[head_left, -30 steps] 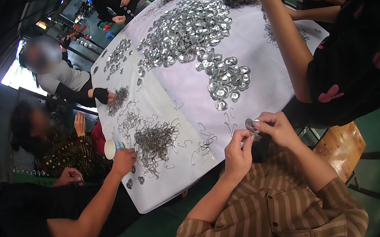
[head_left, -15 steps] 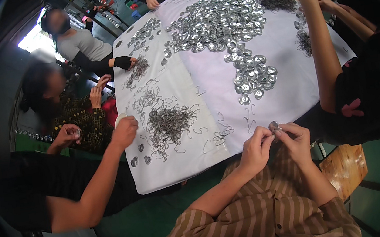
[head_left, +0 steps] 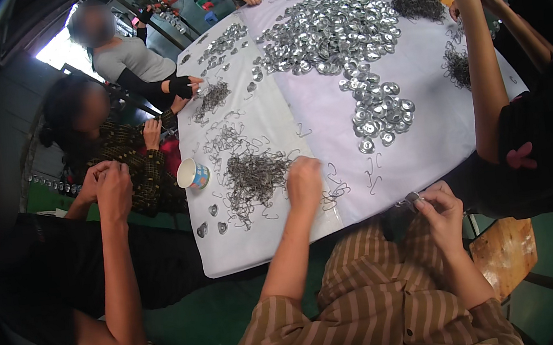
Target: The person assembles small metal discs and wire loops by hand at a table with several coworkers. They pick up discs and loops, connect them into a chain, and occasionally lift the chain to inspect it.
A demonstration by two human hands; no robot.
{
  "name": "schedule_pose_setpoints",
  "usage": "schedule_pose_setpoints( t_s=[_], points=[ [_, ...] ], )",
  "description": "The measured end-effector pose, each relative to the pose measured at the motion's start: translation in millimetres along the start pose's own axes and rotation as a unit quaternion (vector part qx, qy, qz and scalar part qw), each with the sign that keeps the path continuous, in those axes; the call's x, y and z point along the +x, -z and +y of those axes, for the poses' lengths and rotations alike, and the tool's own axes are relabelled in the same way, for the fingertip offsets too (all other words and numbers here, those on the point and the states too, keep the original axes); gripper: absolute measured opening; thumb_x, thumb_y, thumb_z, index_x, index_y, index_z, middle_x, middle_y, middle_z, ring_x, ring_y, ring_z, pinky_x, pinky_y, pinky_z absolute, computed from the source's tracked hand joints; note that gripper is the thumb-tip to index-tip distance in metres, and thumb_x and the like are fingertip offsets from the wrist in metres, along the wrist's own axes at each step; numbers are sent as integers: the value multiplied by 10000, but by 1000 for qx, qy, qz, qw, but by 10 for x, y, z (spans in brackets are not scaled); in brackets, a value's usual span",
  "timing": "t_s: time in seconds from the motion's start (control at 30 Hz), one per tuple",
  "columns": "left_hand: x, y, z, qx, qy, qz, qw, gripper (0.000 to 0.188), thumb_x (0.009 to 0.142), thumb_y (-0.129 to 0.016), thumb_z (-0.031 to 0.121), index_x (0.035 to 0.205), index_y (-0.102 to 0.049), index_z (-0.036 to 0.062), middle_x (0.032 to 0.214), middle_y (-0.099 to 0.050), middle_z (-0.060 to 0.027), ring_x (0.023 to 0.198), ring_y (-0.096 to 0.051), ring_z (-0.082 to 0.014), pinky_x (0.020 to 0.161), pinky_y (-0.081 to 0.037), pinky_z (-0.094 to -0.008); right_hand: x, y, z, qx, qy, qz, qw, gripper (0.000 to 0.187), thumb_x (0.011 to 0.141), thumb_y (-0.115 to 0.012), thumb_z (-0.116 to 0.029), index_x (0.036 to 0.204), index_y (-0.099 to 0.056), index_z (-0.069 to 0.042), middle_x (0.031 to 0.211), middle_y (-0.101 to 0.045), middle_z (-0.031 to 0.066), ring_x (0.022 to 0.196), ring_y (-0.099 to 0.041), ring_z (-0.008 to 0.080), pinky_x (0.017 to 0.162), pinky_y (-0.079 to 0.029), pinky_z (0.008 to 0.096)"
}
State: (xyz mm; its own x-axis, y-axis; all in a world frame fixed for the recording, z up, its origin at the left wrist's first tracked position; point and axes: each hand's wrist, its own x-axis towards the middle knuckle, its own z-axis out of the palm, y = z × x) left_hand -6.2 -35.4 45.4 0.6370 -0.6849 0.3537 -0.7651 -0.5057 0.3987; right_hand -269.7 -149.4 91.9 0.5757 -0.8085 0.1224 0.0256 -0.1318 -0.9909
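Note:
My right hand (head_left: 443, 213) is just off the table's near edge, thumb and fingers pinching a small shiny metal cap (head_left: 414, 197). A thin wire sticks out from that cap on its left side. Over the table, my left hand (head_left: 305, 184) is at the right edge of a dark pile of wire hooks (head_left: 255, 178). Its fingers are bent away and slightly blurred, so whether they grip a hook is hidden. Several loose hooks (head_left: 335, 192) lie beside it. Further off, round metal caps (head_left: 382, 113) trail down from a big heap (head_left: 332, 30).
A paper cup (head_left: 193, 174) stands at the left edge of the white-covered table (head_left: 245, 254), with a few metal caps (head_left: 213, 210) near it. Co-workers' arms (head_left: 114, 211) are at the left, and another's forearm (head_left: 481, 74) reaches in at the right. A wooden stool (head_left: 504, 255) is beside me.
My left hand has left the right hand and moved left and forward to the hooks. The right hand keeps the cap. The co-worker's hand at left has drawn back, revealing the cup.

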Motion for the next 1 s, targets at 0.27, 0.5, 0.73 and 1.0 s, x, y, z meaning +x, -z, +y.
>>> schedule_pose_setpoints(
  t_s=[0.27, 0.5, 0.73, 1.0],
  points=[
    [296, -193, -678, 228, -41, -82, 969, 82, 747, -581, 35, 756, -655, 1, 863, -610, -139, 858, -573, -325, 743, -500, -420, -33, 1, 37, 19, -5, -19, 1000, 63, 767, -688, 1, 827, -677, 20, 784, -556, 41, 733, -509, 116, 687, -405, 228],
    [333, 212, -447, 99, 114, -139, 979, 134, 814, -546, 88, 885, -620, 2, 866, -657, -174, 856, -619, -357, 759, -501, -454, -36, -1, 29, 15, -9, -18, 1000, 80, 773, -695, -25, 828, -672, 28, 778, -554, 40, 725, -509, 115, 677, -404, 231],
    [136, 361, -37, -246, 115, -114, 956, 90, 862, -586, 97, 872, -570, 9, 755, -633, -73, 715, -602, -144, 642, -461, -277, -6, -6, 66, 7, -4, -18, 1000, 73, 759, -690, 1, 823, -684, 35, 767, -581, 60, 716, -545, 132, 658, -420, 241],
    [-324, 294, 1044, -593, 0, -175, 786, 45, 900, -540, -5, 942, -535, 12, 993, -509, -47, 926, -482, -106, 828, -393, -241, 31, -92, 3, 5, -3, -7, 1000, 90, 764, -693, -38, 831, -687, 22, 746, -618, 70, 704, -575, 148, 656, -430, 261]
  ],
)
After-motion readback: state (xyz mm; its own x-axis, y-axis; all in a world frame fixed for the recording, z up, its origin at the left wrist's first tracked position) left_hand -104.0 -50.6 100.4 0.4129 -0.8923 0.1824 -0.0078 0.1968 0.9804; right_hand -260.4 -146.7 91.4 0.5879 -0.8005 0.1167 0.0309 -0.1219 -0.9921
